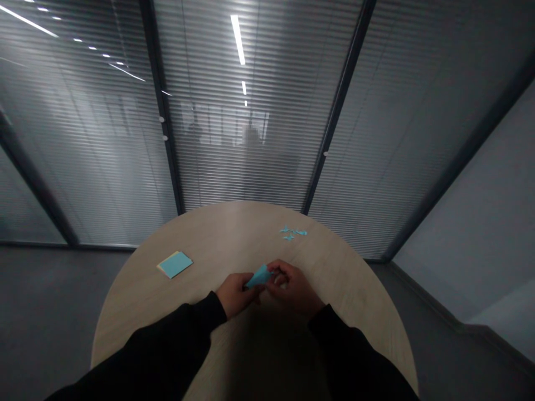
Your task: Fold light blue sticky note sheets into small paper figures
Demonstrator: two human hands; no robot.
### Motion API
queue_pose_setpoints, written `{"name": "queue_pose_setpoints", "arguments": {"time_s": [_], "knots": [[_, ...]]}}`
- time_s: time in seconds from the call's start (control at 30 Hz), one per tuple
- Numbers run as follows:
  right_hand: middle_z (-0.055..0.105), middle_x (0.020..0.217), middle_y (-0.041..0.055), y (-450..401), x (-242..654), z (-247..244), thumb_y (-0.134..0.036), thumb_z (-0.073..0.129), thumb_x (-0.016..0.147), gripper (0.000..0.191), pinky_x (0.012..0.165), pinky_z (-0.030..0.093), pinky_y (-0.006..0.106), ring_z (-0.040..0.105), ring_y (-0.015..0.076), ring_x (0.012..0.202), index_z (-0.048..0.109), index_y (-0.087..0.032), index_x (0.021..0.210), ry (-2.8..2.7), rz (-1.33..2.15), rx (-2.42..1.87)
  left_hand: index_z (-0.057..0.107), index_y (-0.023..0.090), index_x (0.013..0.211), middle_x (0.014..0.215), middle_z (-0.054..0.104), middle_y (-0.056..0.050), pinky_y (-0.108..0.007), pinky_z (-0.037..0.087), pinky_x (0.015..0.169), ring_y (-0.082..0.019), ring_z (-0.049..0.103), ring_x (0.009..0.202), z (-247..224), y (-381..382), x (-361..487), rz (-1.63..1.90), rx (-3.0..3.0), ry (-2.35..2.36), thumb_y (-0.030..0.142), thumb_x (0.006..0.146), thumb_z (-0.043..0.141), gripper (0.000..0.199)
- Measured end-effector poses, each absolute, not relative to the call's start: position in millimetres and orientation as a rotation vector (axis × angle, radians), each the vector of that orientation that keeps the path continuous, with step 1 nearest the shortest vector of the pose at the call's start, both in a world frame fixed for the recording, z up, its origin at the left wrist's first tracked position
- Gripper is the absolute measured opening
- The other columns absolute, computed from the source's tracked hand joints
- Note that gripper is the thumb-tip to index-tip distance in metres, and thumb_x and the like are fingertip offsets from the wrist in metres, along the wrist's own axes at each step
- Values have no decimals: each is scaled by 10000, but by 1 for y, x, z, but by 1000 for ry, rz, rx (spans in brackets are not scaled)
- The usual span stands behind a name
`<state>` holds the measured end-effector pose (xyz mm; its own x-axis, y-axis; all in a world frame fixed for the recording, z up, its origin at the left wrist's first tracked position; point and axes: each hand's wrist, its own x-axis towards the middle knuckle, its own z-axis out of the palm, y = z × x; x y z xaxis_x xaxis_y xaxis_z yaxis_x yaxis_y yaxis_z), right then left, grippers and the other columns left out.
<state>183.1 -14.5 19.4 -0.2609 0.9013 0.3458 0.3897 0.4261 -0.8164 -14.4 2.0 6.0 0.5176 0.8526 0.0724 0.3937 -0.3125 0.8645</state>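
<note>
My left hand (235, 295) and my right hand (293, 287) meet above the near part of the table, both pinching a folded piece of light blue paper (259, 277). Its far corner points up between them, and my fingers hide part of it. To the left lies a small stack of blue sticky notes (175, 264), out of reach of neither hand's fingers but not touched. Several small blue paper scraps (291, 232) lie near the far edge, beyond my right hand.
All of this sits on a round pale wood-grain table (234, 234). Behind its far edge stand glass partitions (246, 167) with slatted blinds and dark frames. Grey floor surrounds the table on both sides.
</note>
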Motion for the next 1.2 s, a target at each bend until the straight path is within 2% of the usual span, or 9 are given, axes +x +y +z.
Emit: {"name": "queue_pose_setpoints", "arguments": {"time_s": [0.13, 0.23, 0.3, 0.37, 0.6, 0.87, 1.03, 1.13, 1.2], "knots": [[614, 952, 23, -14, 185, 22, -75, 608, 705, 182, 606, 459, 217, 569, 118, 699, 623, -197, 839, -1919, 683, -995, 666, 145, 878, 723, 696, -47, -262, 436, 620, -171, 601, 655, 7, 2, -14, 724, 1817, 951, 571, 845, 573, 437], [573, 1028, 32, -15, 185, 26, -36, 569, 680, 194, 621, 451, 218, 554, 110, 715, 634, -193, 774, -1934, 639, -985, 651, 138, 895, 692, 655, -31, -259, 415, 590, -145, 552, 604, 7, 5, -15, 777, 1684, 844, 668, 862, 479, 558], [562, 1007, 32, -16, 185, 27, -41, 550, 701, 185, 621, 447, 218, 558, 118, 736, 634, -194, 760, -1919, 659, -976, 651, 134, 879, 643, 600, -6, -256, 386, 563, -125, 497, 561, 6, 8, -16, 793, 1612, 802, 699, 867, 434, 606], [562, 979, 33, -17, 185, 28, -48, 545, 717, 177, 621, 441, 219, 567, 134, 774, 635, -195, 754, -1914, 682, -952, 654, 130, 917, 644, 581, 8, -253, 371, 561, -113, 474, 556, 5, 10, -17, 792, 1576, 790, 689, 823, 533, 579], [587, 928, 34, -13, 186, 22, -24, 497, 707, 214, 663, 439, 237, 589, 162, 859, 621, -196, 733, -1849, 700, -909, 630, 133, 1073, 791, 665, -33, -258, 430, 650, -131, 577, 676, 4, 9, -18, 822, 1499, 656, 559, 754, 727, 541], [625, 779, 3, -10, 193, 20, -2, 511, 694, 246, 627, 429, 231, 572, 134, 697, 658, -191, 748, -1968, 580, -972, 578, 136, 1086, 664, 667, -5, -234, 457, 529, -120, 593, 514, -7, 16, -19, 952, 1407, 748, 498, 751, 754, 524], [697, 887, 31, -9, 196, 19, -88, 633, 738, 241, 638, 499, 247, 631, 137, 681, 711, -195, 940, -2005, 635, -994, 477, 138, 1253, 600, 675, -1, -253, 493, 526, -155, 634, 493, -6, 15, -20, 967, 1370, 698, 493, 768, 745, 658], [718, 953, 49, -10, 197, 21, -189, 671, 800, 155, 694, 531, 267, 676, 171, 806, 732, -212, 940, -1973, 668, -956, 379, 137, 1371, 559, 653, 17, -257, 495, 525, -158, 626, 481, -2, 11, -20, 983, 1369, 687, 500, 809, 705, 744], [728, 961, 52, -10, 199, 24, -245, 688, 820, 111, 725, 537, 283, 683, 187, 860, 744, -220, 912, -1933, 678, -961, 383, 158, 1382, 578, 643, 23, -263, 502, 539, -154, 624, 505, 2, 9, -21, 1019, 1366, 689, 506, 836, 666, 707]]}}
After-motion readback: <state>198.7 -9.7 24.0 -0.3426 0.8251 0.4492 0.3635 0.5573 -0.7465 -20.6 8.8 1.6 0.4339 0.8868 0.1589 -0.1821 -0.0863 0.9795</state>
